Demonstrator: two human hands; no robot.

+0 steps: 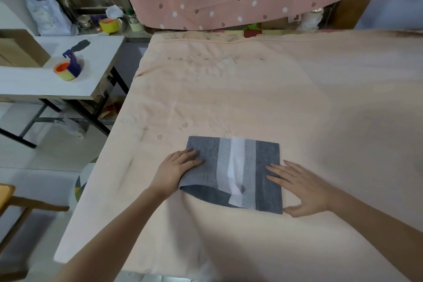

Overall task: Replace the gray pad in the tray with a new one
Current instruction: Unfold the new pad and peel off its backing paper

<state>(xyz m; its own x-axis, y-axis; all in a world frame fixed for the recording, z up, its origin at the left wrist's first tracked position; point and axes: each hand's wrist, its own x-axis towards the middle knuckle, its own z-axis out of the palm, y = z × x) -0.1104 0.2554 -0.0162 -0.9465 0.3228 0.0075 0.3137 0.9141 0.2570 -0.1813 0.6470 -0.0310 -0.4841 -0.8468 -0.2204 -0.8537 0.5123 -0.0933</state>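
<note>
Item: folded gray pad [235, 173], lying on a peach sheet [251, 89] near the table's front edge; banded dark and pale gray with a white strip down the middle. No tray in view. Left hand [176, 170]: thumb and fingers on top of the pad's left edge, the near-left corner lifted and curling off the sheet; whether fingers pinch it from below cannot be told. Right hand [304, 190]: flat, fingers straight, resting on the pad's right edge, gripping nothing. Hazards, as judged: the folded layers could slip apart if only the lifted corner is pulled; the loose sheet could bunch and drag under a sliding hand; the pad could slide off the near edge. Also present: tape dispenser [68, 67] on a white side table [34, 84], well apart.
</note>
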